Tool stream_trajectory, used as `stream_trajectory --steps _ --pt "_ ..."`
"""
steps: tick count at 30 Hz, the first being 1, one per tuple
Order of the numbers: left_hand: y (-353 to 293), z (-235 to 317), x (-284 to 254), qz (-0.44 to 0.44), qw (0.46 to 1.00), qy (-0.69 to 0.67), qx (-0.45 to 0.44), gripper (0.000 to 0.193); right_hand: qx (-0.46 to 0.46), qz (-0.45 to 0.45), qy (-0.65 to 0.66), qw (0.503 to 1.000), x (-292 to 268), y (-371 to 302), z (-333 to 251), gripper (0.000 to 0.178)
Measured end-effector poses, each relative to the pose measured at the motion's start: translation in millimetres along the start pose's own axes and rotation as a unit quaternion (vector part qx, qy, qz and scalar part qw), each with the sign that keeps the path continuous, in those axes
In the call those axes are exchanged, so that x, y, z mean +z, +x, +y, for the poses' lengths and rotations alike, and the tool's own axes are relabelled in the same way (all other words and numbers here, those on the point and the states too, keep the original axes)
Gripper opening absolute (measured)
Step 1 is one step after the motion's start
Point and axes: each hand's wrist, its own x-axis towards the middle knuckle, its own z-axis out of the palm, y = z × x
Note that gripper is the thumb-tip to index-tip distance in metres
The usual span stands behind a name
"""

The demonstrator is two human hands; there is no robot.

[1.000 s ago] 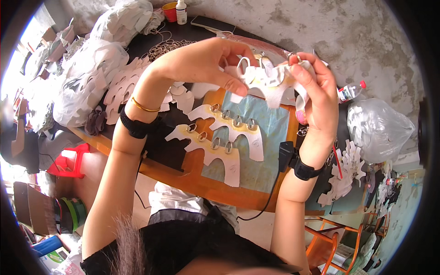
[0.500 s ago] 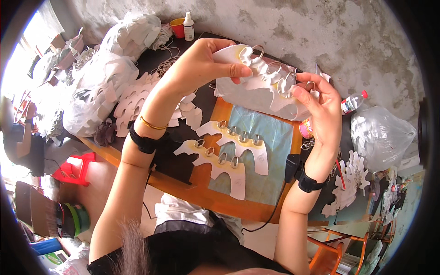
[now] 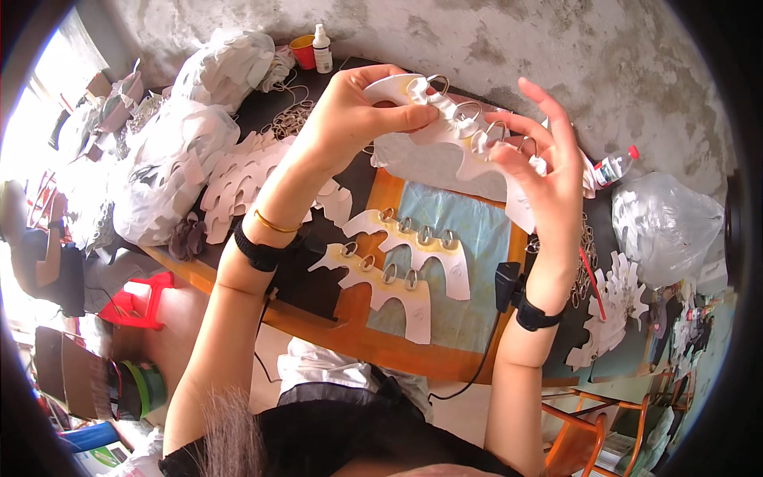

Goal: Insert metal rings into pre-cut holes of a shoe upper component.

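Note:
Both my hands hold up a white scalloped strip (image 3: 435, 137) with several metal rings standing along its upper edge. White folds are gathered through the rings. My left hand (image 3: 350, 119) pinches the strip's left end between thumb and fingers. At the right end, my right hand (image 3: 552, 171) has its thumb pressed on the strip near the last rings, with one finger raised away from it. Below lie two similar pieces, an upper ringed strip (image 3: 429, 258) and a lower ringed strip (image 3: 401, 292), flat on a blue sheet (image 3: 473, 322) with yellowish marks around their rings.
Loose white cut pieces (image 3: 238, 187) and stuffed plastic bags (image 3: 179, 151) crowd the left. To the right are a bottle with a red cap (image 3: 613, 168), a clear plastic bag (image 3: 668, 226), more cut pieces (image 3: 608, 322) and metal rings. A red cup (image 3: 303, 52) and white bottle (image 3: 322, 49) stand behind.
My right hand has shifted slightly left along the strip, and one of its fingers has lifted off. My left hand keeps its pinch. The whole view has shifted a little.

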Motion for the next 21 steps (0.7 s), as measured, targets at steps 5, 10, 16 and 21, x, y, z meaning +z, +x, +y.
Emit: stream_trajectory --steps 5,10,16,21 --pt "1 -11 1 -0.079 0.96 -0.266 -0.026 0.041 -0.041 0.051 -0.094 0.993 9 -4 -6 0.037" --pt "-13 -1 27 -0.091 0.973 -0.213 -0.016 0.049 -0.085 0.056 -0.142 0.985 13 -8 -9 0.035" --pt "-17 0 32 -0.035 0.997 -0.065 0.037 0.022 -0.299 0.145 -0.372 0.867 10 -2 -10 0.021" --pt "-20 -1 33 -0.001 0.993 0.016 0.115 0.016 -0.296 0.148 -0.383 0.862 19 -4 2 0.016"
